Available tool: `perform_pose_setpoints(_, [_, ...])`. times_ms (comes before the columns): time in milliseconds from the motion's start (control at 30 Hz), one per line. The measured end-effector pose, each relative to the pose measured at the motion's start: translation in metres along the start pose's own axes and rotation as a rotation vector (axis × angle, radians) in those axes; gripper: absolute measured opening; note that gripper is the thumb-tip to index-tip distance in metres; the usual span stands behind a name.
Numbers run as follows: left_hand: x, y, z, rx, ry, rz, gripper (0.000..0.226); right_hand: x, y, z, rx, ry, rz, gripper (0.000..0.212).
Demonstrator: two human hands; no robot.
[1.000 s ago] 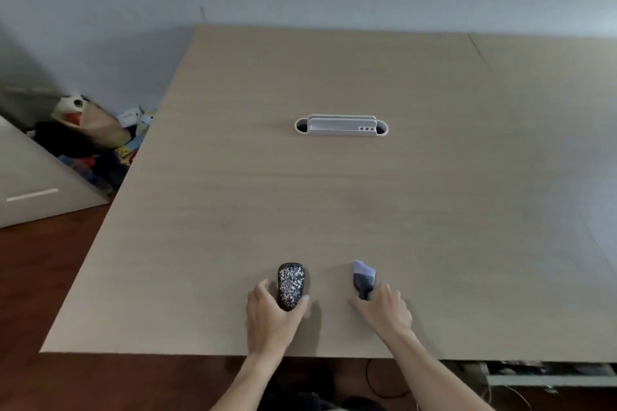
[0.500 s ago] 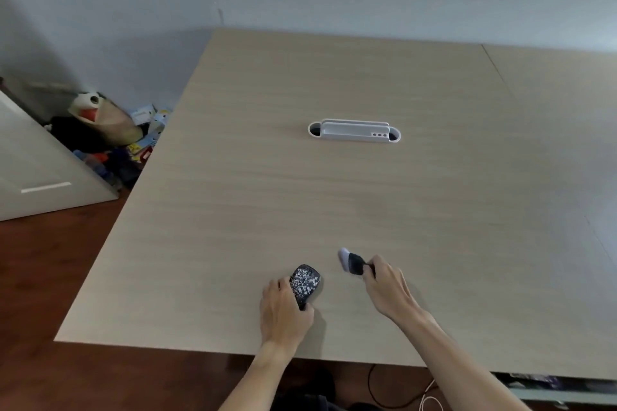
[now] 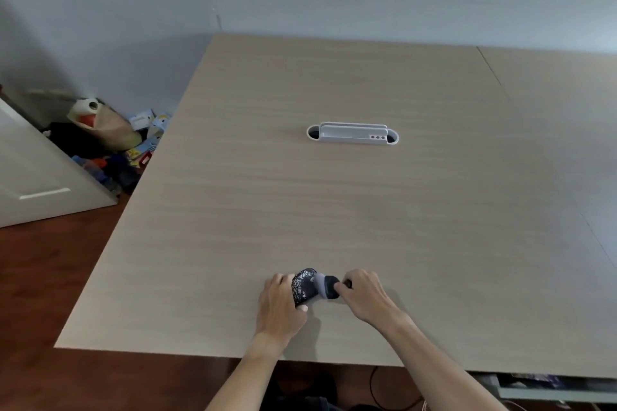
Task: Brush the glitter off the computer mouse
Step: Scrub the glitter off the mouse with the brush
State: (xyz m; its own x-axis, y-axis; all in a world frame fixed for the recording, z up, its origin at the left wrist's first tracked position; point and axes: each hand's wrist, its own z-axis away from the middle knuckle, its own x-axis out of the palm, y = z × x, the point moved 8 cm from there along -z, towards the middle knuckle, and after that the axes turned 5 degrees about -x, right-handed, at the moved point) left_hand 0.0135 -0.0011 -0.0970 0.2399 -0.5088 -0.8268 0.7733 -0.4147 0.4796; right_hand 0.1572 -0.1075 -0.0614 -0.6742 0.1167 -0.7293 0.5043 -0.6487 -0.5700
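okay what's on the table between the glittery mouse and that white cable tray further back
Nothing. In the head view, the stretch of table between the computer mouse and the white cable tray is bare wood.

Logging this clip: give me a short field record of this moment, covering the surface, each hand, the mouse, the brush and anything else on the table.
surface: light wood table
left hand: grips the computer mouse from its left side, steadying it on the table
computer mouse: dark, speckled with glitter, near the table's front edge
right hand: holds the brush by its dark handle
brush: pale bristle end laid against the mouse's right side
other item: white cable-port insert at mid-table, far from the hands
floor clutter: bags and boxes left of the table
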Motion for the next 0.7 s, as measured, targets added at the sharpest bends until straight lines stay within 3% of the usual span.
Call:
perform_pose_setpoints(133, [-0.001,0.001,0.001,-0.004,0.012,0.0,0.052,-0.006,0.003,0.003,0.029,0.069,-0.064,0.042])
perform_pose_setpoints(300, [-0.001,0.0,0.001,-0.001,0.018,0.03,0.047,0.011,-0.002,0.007,0.025,0.042,-0.192,0.04])
perform_pose_setpoints(533, [-0.004,0.0,-0.003,0.028,-0.002,0.032,0.05,-0.016,0.013,0.002,0.101,0.236,-0.18,0.026])
perform_pose_setpoints(700, [-0.004,0.002,-0.008,0.044,-0.014,-0.002,0.046,-0.007,-0.002,-0.005,0.037,0.118,-0.216,0.023])
